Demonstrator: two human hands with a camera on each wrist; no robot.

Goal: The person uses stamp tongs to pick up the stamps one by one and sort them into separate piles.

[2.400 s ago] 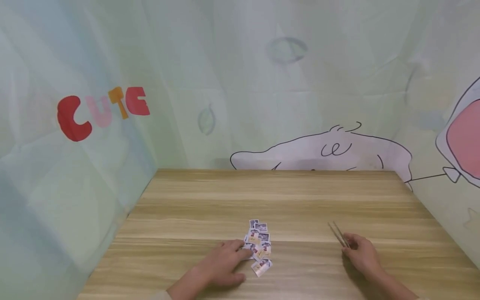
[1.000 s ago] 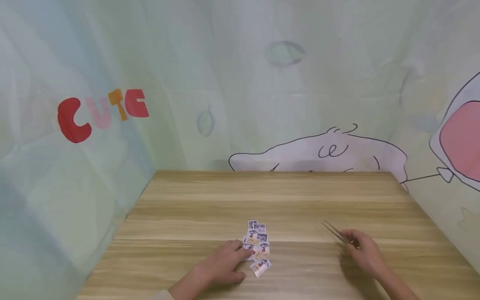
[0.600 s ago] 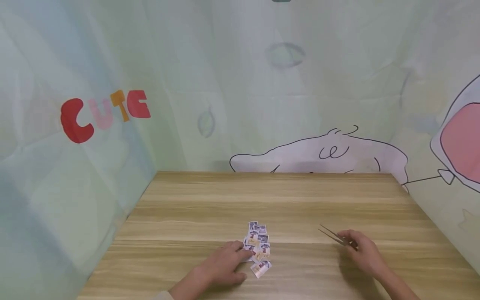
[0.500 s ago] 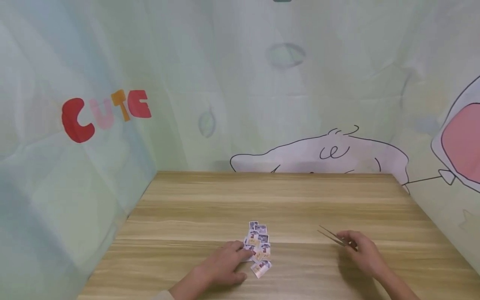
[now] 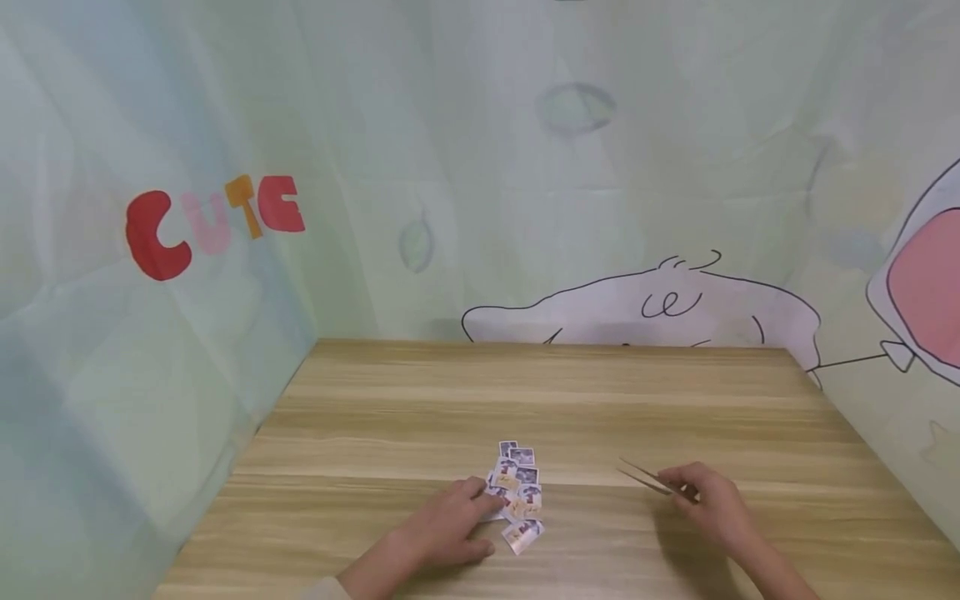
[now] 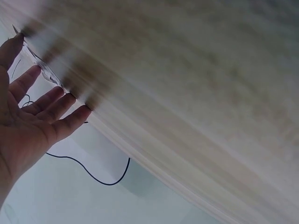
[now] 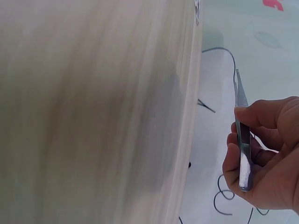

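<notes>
Small printed paper pieces with white borders, like stamps [image 5: 522, 500], lie overlapping in a loose column on the table in the head view. My left hand [image 5: 450, 523] rests at the left side of this pile, fingertips over its edge. In the left wrist view the left hand [image 6: 35, 109] has its fingers spread, their tips against the tabletop. My right hand [image 5: 708, 500] is raised above the table to the right of the pile. It grips metal tweezers [image 7: 244, 149] between thumb and fingers. The tweezers' tips point left toward the pile, slightly apart, with nothing between them.
The wood-grain table [image 5: 420, 400] is bounded at the back and sides by a pale printed cloth [image 5: 480, 167]. The cloth bears a cartoon animal, a pink balloon and the word "CUTE".
My right hand has moved a little left, and the tweezers have swung from pointing away to pointing left toward the pile. The left hand and the stamps have stayed in place.
</notes>
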